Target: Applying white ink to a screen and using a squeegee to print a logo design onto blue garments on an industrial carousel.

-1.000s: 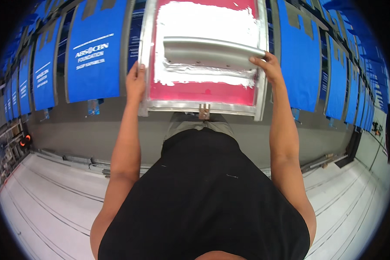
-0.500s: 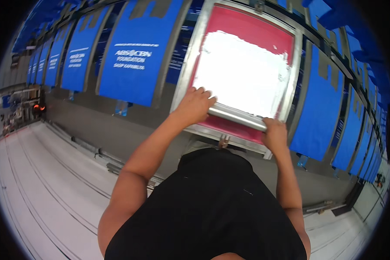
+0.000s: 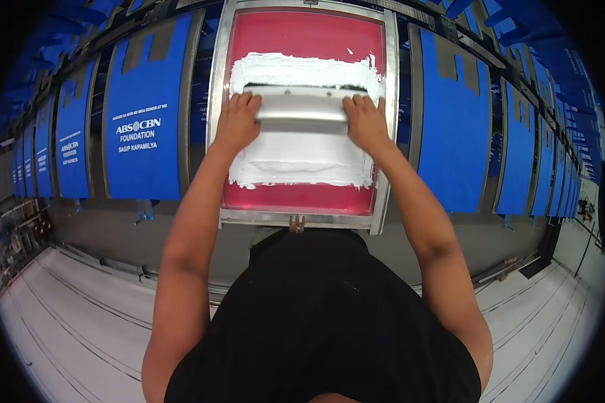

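Observation:
A metal squeegee [image 3: 304, 106] lies across a screen printing frame [image 3: 390, 134] in front of me. My left hand [image 3: 238, 122] grips its left end, and my right hand [image 3: 366, 123] grips its right end, fingers curled over the top. The mesh is red [image 3: 309, 30] at its far and near ends. White ink [image 3: 302, 151] covers its middle, with ragged ridges at the far and near borders. The squeegee stands in the far half of the inked area, its blade edge dark along the far side. What lies under the frame is hidden.
Blue fabric panels on boards hang in rows left [image 3: 144, 114] and right [image 3: 450, 121], some with white print. A metal clamp [image 3: 297, 224] sits at the frame's near edge. A grey panel [image 3: 141, 225] runs below the boards, above a pale lined floor [image 3: 81, 302].
Both hands have pushed the squeegee away from me, from the near end of the mesh to its far half. My view has turned, so the frame now looks straighter.

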Motion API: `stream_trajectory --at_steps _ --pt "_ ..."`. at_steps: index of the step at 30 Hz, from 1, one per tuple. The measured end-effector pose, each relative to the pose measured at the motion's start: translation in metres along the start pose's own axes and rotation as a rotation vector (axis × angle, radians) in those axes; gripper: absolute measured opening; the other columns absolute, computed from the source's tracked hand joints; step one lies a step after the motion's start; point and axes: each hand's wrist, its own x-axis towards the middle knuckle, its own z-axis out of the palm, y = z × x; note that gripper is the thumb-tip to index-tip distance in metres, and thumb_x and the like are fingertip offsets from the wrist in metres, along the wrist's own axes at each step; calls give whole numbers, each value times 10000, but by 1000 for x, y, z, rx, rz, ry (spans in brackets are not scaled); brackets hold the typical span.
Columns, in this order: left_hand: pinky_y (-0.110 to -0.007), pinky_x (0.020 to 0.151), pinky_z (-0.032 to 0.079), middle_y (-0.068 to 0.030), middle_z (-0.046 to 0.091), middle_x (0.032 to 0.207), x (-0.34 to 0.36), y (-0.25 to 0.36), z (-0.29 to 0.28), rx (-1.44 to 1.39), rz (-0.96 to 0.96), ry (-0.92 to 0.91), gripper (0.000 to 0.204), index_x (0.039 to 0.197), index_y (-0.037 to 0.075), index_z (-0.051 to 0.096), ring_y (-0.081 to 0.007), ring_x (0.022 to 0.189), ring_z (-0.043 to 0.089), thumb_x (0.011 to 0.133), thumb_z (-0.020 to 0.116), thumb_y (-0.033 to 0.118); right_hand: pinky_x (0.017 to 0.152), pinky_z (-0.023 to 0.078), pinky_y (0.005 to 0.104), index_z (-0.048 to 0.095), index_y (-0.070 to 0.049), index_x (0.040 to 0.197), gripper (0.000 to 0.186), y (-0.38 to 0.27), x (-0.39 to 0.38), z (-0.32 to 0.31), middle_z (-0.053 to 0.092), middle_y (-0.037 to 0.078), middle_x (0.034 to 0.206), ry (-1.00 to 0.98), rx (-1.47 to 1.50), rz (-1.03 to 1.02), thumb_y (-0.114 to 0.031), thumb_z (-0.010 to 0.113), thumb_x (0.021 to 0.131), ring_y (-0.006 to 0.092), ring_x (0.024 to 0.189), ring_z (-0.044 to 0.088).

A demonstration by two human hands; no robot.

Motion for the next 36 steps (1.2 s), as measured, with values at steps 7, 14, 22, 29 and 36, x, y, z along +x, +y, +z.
stream_trajectory --at_steps 7,14,22,29,36 --pt "-411 838 429 -94 622 865 -120 59 -73 -94 -65 -207 309 914 60 629 -281 898 574 610 687 69 999 360 533 620 -77 979 326 -53 -129 -63 655 115 904 -196 243 14 -5 596 662 307 932 614" --pt "-414 771 460 -125 614 873 -150 59 -39 -205 -69 -218 365 907 41 616 -304 848 564 553 700 54 1047 336 545 627 -74 968 343 -65 -135 -51 658 106 897 -323 194 80 -21 626 629 307 899 621" --pt "-429 795 482 -137 659 922 -89 32 -21 -204 -106 -113 355 931 57 664 -319 880 619 580 703 22 1054 320 546 658 -105 898 308 -41 -84 -21 672 97 843 -140 107 36 -19 655 602 291 854 647" --pt "-430 772 529 -175 685 898 60 -17 -38 -29 -158 -257 310 987 94 695 -352 846 665 726 740 256 925 413 510 692 -159 999 319 29 54 -33 702 126 880 -193 86 55 -129 620 690 282 856 679" --pt "-423 813 478 -144 648 910 -127 65 -60 -225 -102 -253 353 910 64 665 -314 914 594 567 678 -18 1096 294 531 656 -118 1014 387 -65 -127 -64 679 103 903 -434 198 123 -28 648 637 271 946 637"
